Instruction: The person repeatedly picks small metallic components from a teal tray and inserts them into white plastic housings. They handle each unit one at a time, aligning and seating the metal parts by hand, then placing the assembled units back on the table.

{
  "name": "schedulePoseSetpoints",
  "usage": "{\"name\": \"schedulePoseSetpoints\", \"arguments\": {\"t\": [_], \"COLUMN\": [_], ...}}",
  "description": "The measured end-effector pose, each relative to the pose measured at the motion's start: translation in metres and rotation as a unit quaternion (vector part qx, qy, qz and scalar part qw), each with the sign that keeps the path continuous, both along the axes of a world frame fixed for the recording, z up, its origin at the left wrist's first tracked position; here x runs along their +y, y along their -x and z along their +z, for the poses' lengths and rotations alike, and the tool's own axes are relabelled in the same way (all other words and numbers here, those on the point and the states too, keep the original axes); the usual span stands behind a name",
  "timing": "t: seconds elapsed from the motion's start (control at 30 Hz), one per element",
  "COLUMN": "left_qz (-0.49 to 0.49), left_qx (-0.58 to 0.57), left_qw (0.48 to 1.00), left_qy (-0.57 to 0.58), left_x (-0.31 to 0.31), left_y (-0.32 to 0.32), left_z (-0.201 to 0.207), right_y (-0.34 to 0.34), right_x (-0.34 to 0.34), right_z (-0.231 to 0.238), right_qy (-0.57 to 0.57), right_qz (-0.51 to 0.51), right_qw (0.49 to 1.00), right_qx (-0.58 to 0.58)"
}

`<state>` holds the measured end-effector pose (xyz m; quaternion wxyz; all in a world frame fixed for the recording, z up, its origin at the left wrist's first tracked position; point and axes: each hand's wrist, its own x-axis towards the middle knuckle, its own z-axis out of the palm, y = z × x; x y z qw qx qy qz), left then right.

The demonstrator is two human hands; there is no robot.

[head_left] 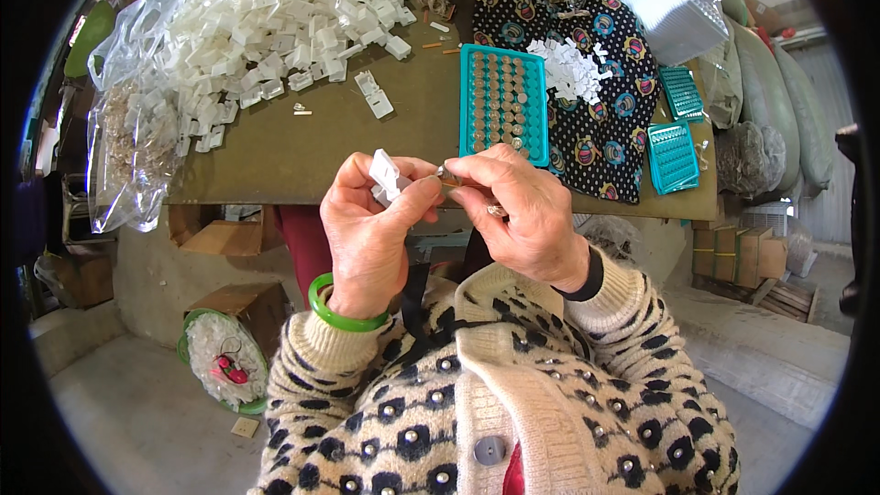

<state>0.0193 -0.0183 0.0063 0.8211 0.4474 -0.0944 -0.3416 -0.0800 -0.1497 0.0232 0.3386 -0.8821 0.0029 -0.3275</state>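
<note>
Centrally in the frame, the white plastic housing [389, 174] lies in your left hand [371, 227], fingers curled closed round it, long axis slanting from upper left to lower right; just rightward, your right hand [536, 213], back upward, fingers pointing left, pinches a small part [443, 171], apparently metallic.

We find the light soft and fairly even over the table [302, 151]. It seems strongest from the upper right, where one patch is burnt to pure white, with a reddish flare beside it. The clear plastic bag [137, 160] gives small glints, and under the table we see dimmer tones. Both the left hand [371, 229] and the right hand [527, 206] look rather sharp. Toward the round black border, straight edges bend and details become soft.
</note>
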Motion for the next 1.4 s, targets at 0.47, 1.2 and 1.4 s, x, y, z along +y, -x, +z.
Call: {"name": "schedulePoseSetpoints", "arguments": {"t": [0.47,1.2,1.4], "left_qz": [-0.032,-0.08,-0.067], "left_qx": [0.07,0.063,0.003], "left_qw": [0.997,0.992,0.991], "left_qy": [0.003,0.074,0.115], "left_x": [0.005,0.007,0.004], "left_y": [0.011,0.013,0.014], "left_z": [0.002,-0.006,-0.012], "right_y": [0.001,0.02,0.023], "right_x": [-0.002,0.003,-0.002], "right_z": [0.001,0.016,0.021], "right_qy": [0.071,-0.478,-0.543], "right_qz": [-0.035,0.005,0.021], "right_qw": [0.995,0.873,0.826], "right_qx": [-0.056,0.099,0.153]}}
